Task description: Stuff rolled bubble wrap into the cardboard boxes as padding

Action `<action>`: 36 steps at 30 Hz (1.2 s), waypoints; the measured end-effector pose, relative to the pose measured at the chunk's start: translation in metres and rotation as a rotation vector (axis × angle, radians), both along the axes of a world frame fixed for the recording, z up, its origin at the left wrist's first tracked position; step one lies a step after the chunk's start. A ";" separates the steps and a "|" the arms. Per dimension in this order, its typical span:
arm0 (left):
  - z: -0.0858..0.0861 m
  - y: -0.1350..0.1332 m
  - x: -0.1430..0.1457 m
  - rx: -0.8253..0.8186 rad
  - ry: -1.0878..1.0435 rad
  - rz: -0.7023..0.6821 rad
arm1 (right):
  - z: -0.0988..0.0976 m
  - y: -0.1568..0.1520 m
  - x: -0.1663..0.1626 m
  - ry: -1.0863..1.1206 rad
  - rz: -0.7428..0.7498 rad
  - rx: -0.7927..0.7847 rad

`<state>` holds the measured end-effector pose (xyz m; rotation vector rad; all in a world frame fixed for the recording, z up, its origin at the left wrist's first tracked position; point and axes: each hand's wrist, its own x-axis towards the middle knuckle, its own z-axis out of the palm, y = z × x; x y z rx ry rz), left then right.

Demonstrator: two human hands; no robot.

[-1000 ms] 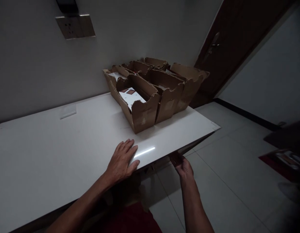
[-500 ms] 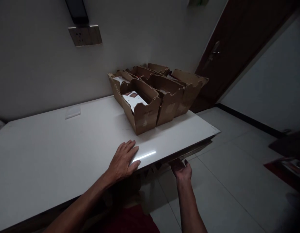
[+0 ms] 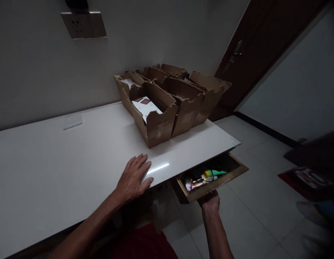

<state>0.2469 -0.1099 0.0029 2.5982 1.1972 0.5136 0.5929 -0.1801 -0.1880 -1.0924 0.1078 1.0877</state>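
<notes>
My left hand (image 3: 133, 178) lies flat on the white tabletop (image 3: 102, 154) close to its front edge, fingers stretched out and nothing held. Below the tabletop, my right hand (image 3: 210, 202) grips the wooden drawer (image 3: 218, 187) at its front from underneath; the drawer hides most of the fingers. The drawer stands pulled out. Inside it lie a yellow-and-green item (image 3: 213, 173), a shiny clear packet (image 3: 195, 183) and a dark looped cord or band, too small to make out fully.
Several cardboard boxes (image 3: 161, 126) stand together on the tabletop by the wall, one with a white printed box (image 3: 145, 107) inside. A flat translucent piece (image 3: 73, 121) lies farther left. A socket plate (image 3: 84, 25) is on the wall, and a brown door (image 3: 253, 46) stands behind.
The drawer has come out from under the tabletop toward me with my right hand, and its contents now show. My left hand stays flat on the table. The view has shifted slightly.
</notes>
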 end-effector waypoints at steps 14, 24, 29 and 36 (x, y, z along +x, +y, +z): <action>-0.007 0.001 -0.002 0.068 0.019 -0.014 | 0.042 -0.072 0.039 -0.366 -0.014 -0.293; -0.006 -0.058 0.047 0.216 -0.191 -0.229 | 0.149 -0.056 -0.008 -1.758 0.042 0.000; -0.026 -0.079 0.096 0.039 -0.141 -0.399 | 0.145 -0.033 -0.008 -2.051 0.361 0.177; -0.056 -0.077 0.117 0.012 -0.168 -0.412 | 0.140 -0.024 -0.001 -2.156 0.533 0.200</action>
